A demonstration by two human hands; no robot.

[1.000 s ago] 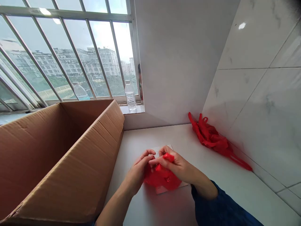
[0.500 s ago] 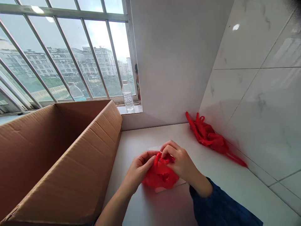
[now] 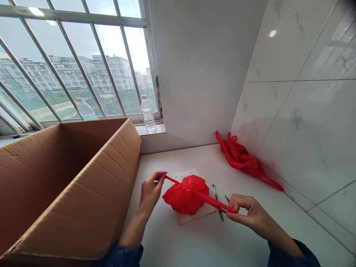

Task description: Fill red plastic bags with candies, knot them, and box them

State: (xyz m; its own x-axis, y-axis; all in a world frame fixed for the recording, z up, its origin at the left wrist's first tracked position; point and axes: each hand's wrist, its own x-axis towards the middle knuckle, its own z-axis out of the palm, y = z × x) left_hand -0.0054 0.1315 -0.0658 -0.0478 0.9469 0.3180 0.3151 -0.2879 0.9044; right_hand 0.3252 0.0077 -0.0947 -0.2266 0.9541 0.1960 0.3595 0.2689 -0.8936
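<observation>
A filled red plastic bag [image 3: 185, 196] rests on white printed paper [image 3: 191, 219], gathered at its top. My left hand [image 3: 151, 190] pinches one handle, stretched to the upper left. Between the thumb and fingers of my right hand [image 3: 247, 211] is the other handle, drawn taut to the lower right. What the bag contains is hidden. One pen [image 3: 218, 204] lies just right of the paper, partly under the stretched handle. A second dark, thin item [image 3: 227, 198] shows only its tip beside my right hand.
On the left stands a large open cardboard box [image 3: 111, 178]. More red plastic bags [image 3: 244, 157] lie bunched along the tiled wall. A clear bottle [image 3: 147, 115] stands on the sill by the barred window, and another bottle [image 3: 85, 109] is behind the box.
My hands have moved apart, from close together over the bag to either side of it, pulling its handles tight. The paper and pen now show more. The view has shifted slightly.
</observation>
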